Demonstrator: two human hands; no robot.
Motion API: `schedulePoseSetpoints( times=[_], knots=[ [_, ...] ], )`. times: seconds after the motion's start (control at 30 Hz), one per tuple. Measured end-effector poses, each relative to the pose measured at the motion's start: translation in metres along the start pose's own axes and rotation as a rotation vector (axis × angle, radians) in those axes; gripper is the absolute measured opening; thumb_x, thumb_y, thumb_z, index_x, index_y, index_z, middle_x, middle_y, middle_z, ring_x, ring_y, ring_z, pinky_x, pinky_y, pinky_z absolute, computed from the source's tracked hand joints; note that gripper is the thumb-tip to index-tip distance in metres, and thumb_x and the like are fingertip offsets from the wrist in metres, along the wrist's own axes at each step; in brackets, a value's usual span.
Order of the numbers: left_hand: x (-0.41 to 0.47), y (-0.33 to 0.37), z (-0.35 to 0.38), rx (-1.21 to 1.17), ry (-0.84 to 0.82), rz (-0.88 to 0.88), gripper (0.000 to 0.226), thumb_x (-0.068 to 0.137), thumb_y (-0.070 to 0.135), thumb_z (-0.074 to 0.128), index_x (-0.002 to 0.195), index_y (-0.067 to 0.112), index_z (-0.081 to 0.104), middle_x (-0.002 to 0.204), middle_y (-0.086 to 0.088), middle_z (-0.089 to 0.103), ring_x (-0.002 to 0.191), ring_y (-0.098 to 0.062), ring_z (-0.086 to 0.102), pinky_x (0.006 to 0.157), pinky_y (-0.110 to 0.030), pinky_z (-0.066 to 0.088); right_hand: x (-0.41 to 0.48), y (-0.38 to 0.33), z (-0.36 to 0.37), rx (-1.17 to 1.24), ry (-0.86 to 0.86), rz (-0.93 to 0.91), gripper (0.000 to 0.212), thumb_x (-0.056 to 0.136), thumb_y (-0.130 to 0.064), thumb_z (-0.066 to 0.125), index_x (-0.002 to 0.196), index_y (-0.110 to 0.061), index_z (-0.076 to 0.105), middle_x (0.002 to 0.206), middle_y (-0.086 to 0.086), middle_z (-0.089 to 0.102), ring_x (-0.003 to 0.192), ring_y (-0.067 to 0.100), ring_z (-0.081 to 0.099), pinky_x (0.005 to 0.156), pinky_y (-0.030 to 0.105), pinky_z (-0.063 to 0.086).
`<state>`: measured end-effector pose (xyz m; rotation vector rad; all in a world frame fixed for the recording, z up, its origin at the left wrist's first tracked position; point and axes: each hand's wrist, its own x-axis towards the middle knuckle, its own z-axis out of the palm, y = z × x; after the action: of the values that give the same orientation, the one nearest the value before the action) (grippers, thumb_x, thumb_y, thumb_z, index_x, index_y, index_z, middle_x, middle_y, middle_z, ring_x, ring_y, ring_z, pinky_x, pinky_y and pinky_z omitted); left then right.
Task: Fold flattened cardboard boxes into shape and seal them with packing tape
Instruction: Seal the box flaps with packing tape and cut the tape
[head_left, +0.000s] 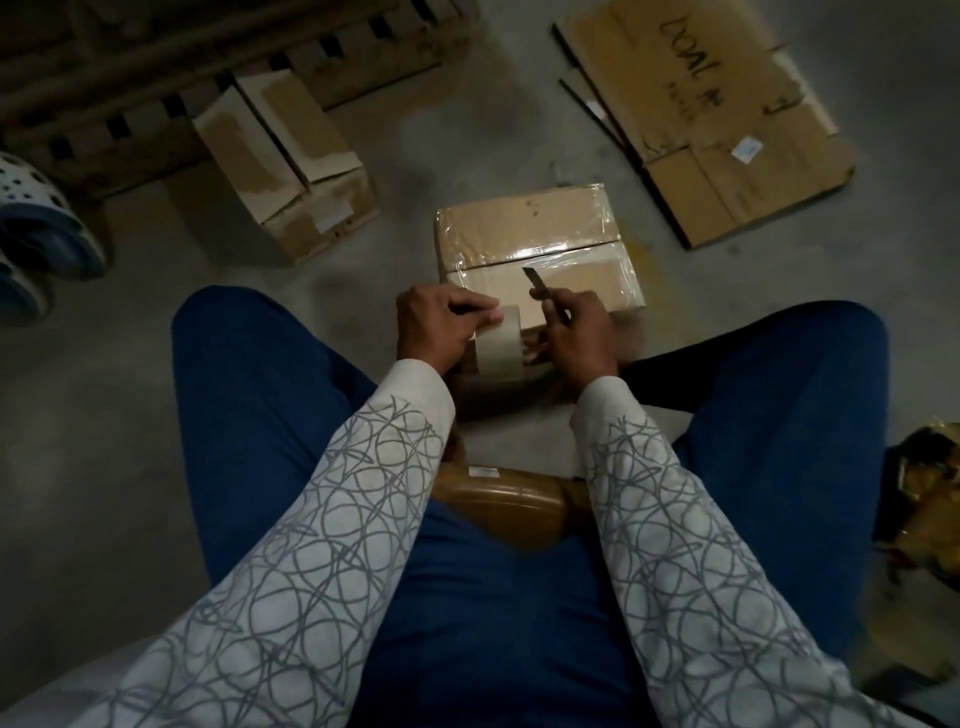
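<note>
A small cardboard box (530, 228) stands on the floor between my knees, its top seam covered with shiny clear tape. My left hand (436, 325) grips a roll of packing tape (501, 345) at the box's near edge. My right hand (576, 338) holds a utility knife (540, 288) whose blade points up over the box top, just right of the roll. Both hands are close together, almost touching.
An open-flapped box (291, 166) lies at the back left beside a wooden pallet (156, 62). Flattened cardboard (727, 119) lies at the back right. A brown tape roll (504, 499) rests between my thighs. Sandals (36, 234) sit at the far left, crumpled wrapping (924, 483) at the right.
</note>
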<state>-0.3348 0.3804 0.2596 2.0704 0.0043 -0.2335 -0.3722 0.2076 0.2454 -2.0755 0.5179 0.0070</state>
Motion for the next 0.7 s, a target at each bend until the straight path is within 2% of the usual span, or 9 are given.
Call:
schedulePoseSetpoints(
  times=[0.07, 0.1, 0.2, 0.3, 0.4, 0.43, 0.57, 0.6, 0.7],
  knots=[
    [-0.002, 0.006, 0.000, 0.002, 0.006, 0.040, 0.021, 0.074, 0.013, 0.088, 0.093, 0.015, 0.081, 0.086, 0.009, 0.075, 0.083, 0.003, 0.068, 0.080, -0.006, 0.051, 0.001, 0.000, -0.009, -0.115, 0.038, -0.133, 0.027, 0.097, -0.011, 0.063, 0.123, -0.012, 0.071, 0.109, 0.015, 0.064, 0.095, 0.021, 0.065, 0.083, 0.021, 0.048],
    [-0.004, 0.009, 0.001, 0.005, 0.012, 0.052, 0.020, 0.073, 0.012, 0.088, 0.092, 0.016, 0.081, 0.084, 0.012, 0.073, 0.083, 0.003, 0.067, 0.080, -0.006, 0.051, 0.001, 0.000, -0.012, -0.110, 0.037, -0.167, 0.028, 0.095, -0.012, 0.067, 0.122, -0.013, 0.072, 0.105, 0.012, 0.067, 0.096, 0.023, 0.065, 0.087, 0.026, 0.050],
    [-0.006, 0.016, 0.004, -0.002, 0.022, 0.085, 0.018, 0.072, 0.012, 0.089, 0.087, 0.017, 0.081, 0.084, 0.012, 0.074, 0.081, 0.001, 0.069, 0.079, -0.010, 0.054, -0.003, 0.001, -0.015, 0.013, 0.047, -0.197, 0.025, 0.088, -0.005, 0.073, 0.112, -0.011, 0.076, 0.096, 0.001, 0.069, 0.084, 0.018, 0.071, 0.077, 0.026, 0.060],
    [-0.007, 0.017, 0.007, -0.004, 0.039, 0.105, 0.016, 0.070, 0.012, 0.091, 0.082, 0.015, 0.080, 0.080, 0.009, 0.075, 0.077, 0.001, 0.070, 0.077, -0.012, 0.055, -0.004, 0.000, -0.016, 0.082, 0.095, -0.267, 0.022, 0.084, -0.001, 0.076, 0.104, -0.010, 0.079, 0.089, -0.001, 0.070, 0.074, 0.017, 0.072, 0.070, 0.028, 0.061],
    [-0.009, 0.016, 0.008, 0.048, 0.065, 0.162, 0.013, 0.072, 0.015, 0.089, 0.081, 0.016, 0.080, 0.079, 0.009, 0.074, 0.076, 0.001, 0.069, 0.077, -0.014, 0.056, -0.005, -0.002, -0.018, 0.011, 0.062, -0.362, 0.025, 0.081, 0.003, 0.073, 0.103, -0.009, 0.080, 0.089, -0.003, 0.069, 0.075, 0.011, 0.067, 0.073, 0.014, 0.053],
    [-0.009, 0.015, 0.008, 0.063, 0.077, 0.178, 0.011, 0.074, 0.016, 0.088, 0.082, 0.016, 0.080, 0.079, 0.009, 0.073, 0.076, 0.002, 0.068, 0.078, -0.015, 0.056, -0.005, -0.001, -0.018, -0.015, 0.031, -0.371, 0.027, 0.082, 0.004, 0.072, 0.104, -0.009, 0.079, 0.090, -0.004, 0.067, 0.077, 0.011, 0.066, 0.073, 0.013, 0.053],
    [-0.009, 0.011, 0.010, 0.100, 0.159, 0.184, 0.008, 0.075, 0.021, 0.086, 0.081, 0.018, 0.081, 0.083, 0.007, 0.075, 0.079, -0.005, 0.069, 0.079, -0.031, 0.060, -0.007, -0.003, -0.015, -0.007, -0.035, -0.366, 0.022, 0.089, -0.003, 0.070, 0.108, -0.011, 0.078, 0.092, -0.002, 0.065, 0.078, 0.022, 0.071, 0.072, 0.028, 0.060],
    [-0.008, 0.011, 0.010, 0.105, 0.183, 0.184, 0.009, 0.074, 0.021, 0.087, 0.081, 0.018, 0.082, 0.088, 0.005, 0.075, 0.081, -0.005, 0.069, 0.078, -0.030, 0.060, -0.007, -0.002, -0.014, -0.010, -0.040, -0.374, 0.021, 0.090, -0.005, 0.070, 0.108, -0.011, 0.078, 0.092, -0.001, 0.066, 0.077, 0.022, 0.072, 0.073, 0.028, 0.060],
    [-0.008, 0.015, 0.006, 0.090, 0.246, 0.199, 0.017, 0.067, 0.016, 0.092, 0.078, 0.013, 0.080, 0.111, 0.004, 0.063, 0.085, 0.006, 0.064, 0.072, -0.010, 0.054, -0.008, -0.002, -0.015, 0.029, -0.076, -0.369, 0.019, 0.090, -0.006, 0.070, 0.106, -0.009, 0.078, 0.092, 0.001, 0.066, 0.076, 0.022, 0.073, 0.072, 0.034, 0.061]
  ],
)
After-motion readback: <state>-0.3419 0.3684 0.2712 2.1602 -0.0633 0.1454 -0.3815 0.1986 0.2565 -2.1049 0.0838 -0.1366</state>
